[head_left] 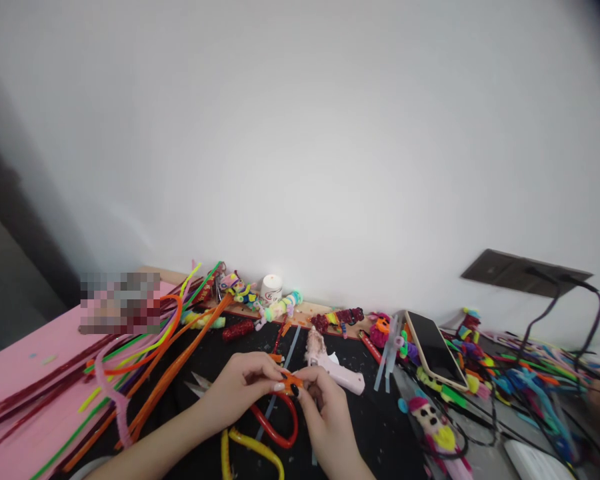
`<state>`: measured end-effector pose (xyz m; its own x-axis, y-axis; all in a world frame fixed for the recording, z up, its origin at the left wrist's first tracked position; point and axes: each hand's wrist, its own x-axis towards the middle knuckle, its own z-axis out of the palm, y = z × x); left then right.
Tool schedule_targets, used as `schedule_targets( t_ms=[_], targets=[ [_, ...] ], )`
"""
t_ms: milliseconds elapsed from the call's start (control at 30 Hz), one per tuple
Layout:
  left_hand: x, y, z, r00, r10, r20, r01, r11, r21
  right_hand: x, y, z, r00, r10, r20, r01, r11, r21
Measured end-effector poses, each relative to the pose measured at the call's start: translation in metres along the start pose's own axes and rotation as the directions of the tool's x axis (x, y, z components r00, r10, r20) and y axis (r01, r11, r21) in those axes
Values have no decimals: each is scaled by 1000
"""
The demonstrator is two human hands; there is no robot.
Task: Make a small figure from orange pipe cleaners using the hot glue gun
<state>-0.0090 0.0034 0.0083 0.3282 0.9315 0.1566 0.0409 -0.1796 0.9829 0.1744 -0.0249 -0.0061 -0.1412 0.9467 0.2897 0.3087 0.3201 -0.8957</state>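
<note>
Over the black mat (370, 427), my left hand (240, 387) and my right hand (325, 413) meet and both pinch a small orange pipe-cleaner piece (291, 381). The fingers of both hands are closed around it. A red pipe cleaner loop (280, 433) lies just below my hands, and yellow pipe cleaners (253, 450) curl near my left wrist. A pink glue gun (333, 365) rests right behind my right hand. Small scissors (199, 383) lie to the left of my left hand.
Long pipe cleaners (145, 360) in several colours fan over a pink sheet (25, 373) at the left. Finished pipe-cleaner figures (280, 308) and a white tape roll (271, 288) line the wall. A phone (435, 350), a doll figure (433, 423) and tangled cables (555, 320) fill the right.
</note>
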Motion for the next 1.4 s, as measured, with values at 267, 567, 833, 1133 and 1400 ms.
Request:
schedule_targets(
  t_ms=[267,567,833,1133,1400],
  targets=[
    [-2,1,2,1000,-13,-9,14,996,92,0,3,1,1000,-10,-16,10,1000,3],
    [-2,5,2,1000,24,-7,-23,991,132,2,1,0,999,5,-41,-6,1000,-30],
    [-4,4,3,997,71,8,-71,980,187,2,1,1,999,14,-44,-16,999,-51],
    [-5,3,2,995,62,74,-65,997,33,3,-4,-2,997,32,-65,-29,998,54],
    [-8,5,3,985,161,65,-173,937,304,1,-3,-3,999,32,-42,-30,998,46]
  ],
)
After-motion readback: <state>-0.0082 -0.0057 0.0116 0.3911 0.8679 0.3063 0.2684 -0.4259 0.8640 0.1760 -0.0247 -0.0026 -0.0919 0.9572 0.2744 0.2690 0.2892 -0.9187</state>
